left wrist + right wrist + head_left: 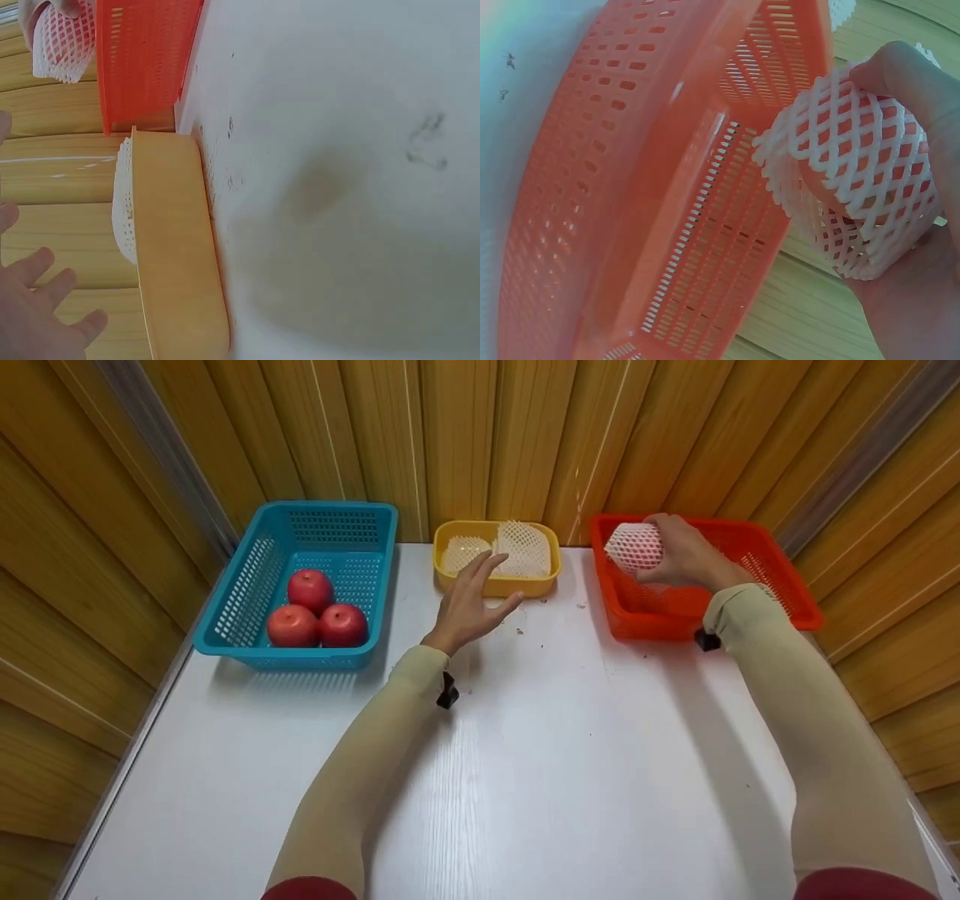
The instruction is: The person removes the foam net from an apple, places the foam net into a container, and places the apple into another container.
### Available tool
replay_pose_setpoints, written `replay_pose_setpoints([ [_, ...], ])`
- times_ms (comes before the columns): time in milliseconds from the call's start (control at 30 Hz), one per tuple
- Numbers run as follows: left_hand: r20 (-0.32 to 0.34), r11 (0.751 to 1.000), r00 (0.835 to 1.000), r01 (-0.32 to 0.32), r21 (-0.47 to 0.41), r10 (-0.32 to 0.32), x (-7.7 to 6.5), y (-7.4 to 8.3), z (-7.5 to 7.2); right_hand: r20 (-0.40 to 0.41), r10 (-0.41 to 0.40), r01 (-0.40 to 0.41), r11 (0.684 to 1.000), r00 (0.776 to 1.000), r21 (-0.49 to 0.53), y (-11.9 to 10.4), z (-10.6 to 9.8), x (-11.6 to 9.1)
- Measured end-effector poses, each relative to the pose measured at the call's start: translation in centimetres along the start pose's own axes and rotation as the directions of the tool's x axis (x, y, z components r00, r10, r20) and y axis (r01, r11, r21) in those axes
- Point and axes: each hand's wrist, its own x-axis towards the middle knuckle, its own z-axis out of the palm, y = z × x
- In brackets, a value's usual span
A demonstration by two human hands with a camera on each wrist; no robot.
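My right hand [679, 553] grips an apple wrapped in a white foam net [634, 547] above the left part of the red basket [622, 619]. Up close in the right wrist view, the net [870, 157] covers the red fruit, its loose end facing the basket. Fingers and thumb curl round the net's sides. My left hand [471, 604] holds nothing; its fingers spread in front of the yellow tray [497, 586]. White foam nets [523, 547] lie in that tray.
At the left a blue basket [296, 661] contains three red apples [310, 591]. A wood-grain panel wall [457, 442] rises behind the containers and along both sides. Dark specks mark the white table [525, 750] near the yellow tray.
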Motion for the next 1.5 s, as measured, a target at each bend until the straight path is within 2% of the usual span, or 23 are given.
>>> replay_pose_setpoints([
  [167, -0.007, 1.0, 1.0, 0.017, -0.005, -0.017, -0.7, -0.7, -0.9, -0.001, -0.004, 0.004, 1.0, 1.0, 0.002, -0.5, -0.1, 0.1],
  [433, 0.002, 0.997, 0.997, 0.074, -0.033, -0.074, -1.9, -1.7, -1.7, -0.012, -0.069, 0.069, 0.998, 0.998, 0.007, -1.6, 0.2, 0.1],
  [667, -0.001, 0.997, 0.998, 0.056, -0.054, -0.056, -2.7, -2.3, -2.4, -0.009, -0.101, 0.1, 0.995, 0.995, -0.017, -3.3, 0.7, 0.5],
  [933, 0.013, 0.992, 0.993, 0.115, -0.047, -0.114, -3.7, -2.9, -3.0, 0.02, -0.147, 0.148, 0.988, 0.989, -0.04, -5.0, 2.1, 1.1],
  [1267, 0.009, 0.994, 0.994, 0.108, -0.032, -0.108, -4.7, -3.4, -3.6, 0.055, -0.171, 0.172, 0.985, 0.984, -0.009, -6.9, 3.8, 2.0],
  [1500, 0.023, 0.991, 0.992, 0.128, -0.031, -0.127, -5.6, -3.5, -3.9, 0.07, -0.242, 0.243, 0.97, 0.968, -0.013, -8.3, 5.4, 2.6],
])
